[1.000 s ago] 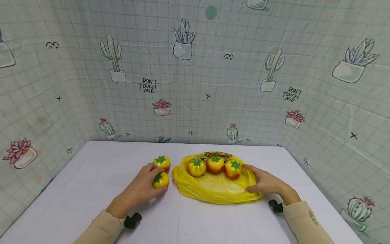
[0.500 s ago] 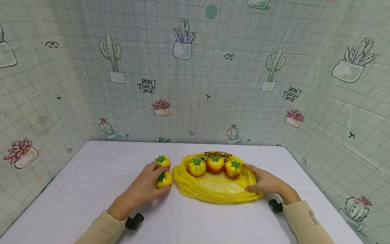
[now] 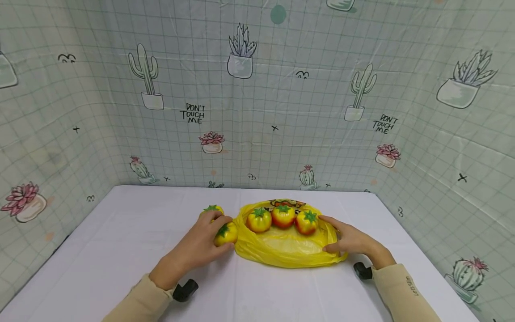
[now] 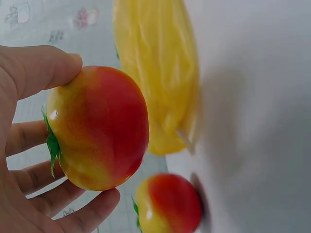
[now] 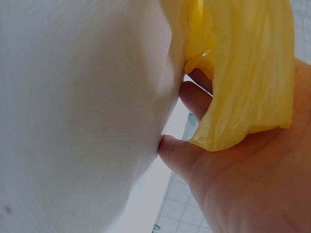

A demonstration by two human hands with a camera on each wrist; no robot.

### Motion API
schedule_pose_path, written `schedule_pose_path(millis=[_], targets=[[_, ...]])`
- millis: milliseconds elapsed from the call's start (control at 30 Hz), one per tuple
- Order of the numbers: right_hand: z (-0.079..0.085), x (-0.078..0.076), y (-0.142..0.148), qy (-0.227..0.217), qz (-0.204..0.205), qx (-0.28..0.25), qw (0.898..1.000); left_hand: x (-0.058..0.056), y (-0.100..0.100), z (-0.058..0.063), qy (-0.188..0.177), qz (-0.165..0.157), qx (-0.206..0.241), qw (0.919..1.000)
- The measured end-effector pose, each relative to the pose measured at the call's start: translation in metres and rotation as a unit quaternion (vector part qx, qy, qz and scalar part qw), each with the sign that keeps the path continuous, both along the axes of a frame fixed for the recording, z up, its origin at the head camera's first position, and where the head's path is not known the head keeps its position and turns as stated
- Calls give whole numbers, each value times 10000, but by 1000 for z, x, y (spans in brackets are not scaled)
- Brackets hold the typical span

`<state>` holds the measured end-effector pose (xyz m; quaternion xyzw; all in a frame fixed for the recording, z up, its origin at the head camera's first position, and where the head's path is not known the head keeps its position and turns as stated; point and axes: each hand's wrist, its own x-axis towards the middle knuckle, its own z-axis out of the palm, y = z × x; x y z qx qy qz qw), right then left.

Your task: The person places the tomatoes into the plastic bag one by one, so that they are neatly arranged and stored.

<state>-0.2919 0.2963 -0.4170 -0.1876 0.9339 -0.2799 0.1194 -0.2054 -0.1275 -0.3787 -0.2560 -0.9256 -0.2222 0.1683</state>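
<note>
My left hand [image 3: 200, 243] grips a yellow-red artificial tomato [image 3: 227, 234] with a green leafy top. In the left wrist view this tomato [image 4: 99, 128] is raised off the table, thumb above and fingers curled beneath. Another tomato [image 3: 212, 208] is partly hidden behind that hand; its red side [image 4: 172, 201] shows in the left wrist view. Three tomatoes lie in a row in the spread yellow plastic bag [image 3: 283, 248]. My right hand [image 3: 351, 239] holds the bag's right side. In the right wrist view, the bag [image 5: 250, 73] drapes between thumb and fingers.
A white cloth covers the table [image 3: 257, 295]. Behind it and along both sides hang grid-patterned curtains [image 3: 273, 103] printed with potted plants. A black device [image 3: 186, 290] sits at the left wrist, with another black device [image 3: 363, 271] at the right wrist.
My left hand has carried its tomato rightward, up to the bag's left edge, and now covers more of the tomato behind. The right hand has stayed at the bag's right side.
</note>
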Motion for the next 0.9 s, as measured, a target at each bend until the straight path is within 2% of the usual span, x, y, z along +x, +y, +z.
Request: schedule_pose_path(millis=[167,500,900], targets=[[-2,0,0,0,-26,18,10000,-3,16,0,56,-219,1,9997],[-2,3,0,53,50,56,10000,-10,50,-2,-75,-675,164,9976],[-7,2,2,165,125,100,9997,-16,84,-8,-12,-833,83,9965]])
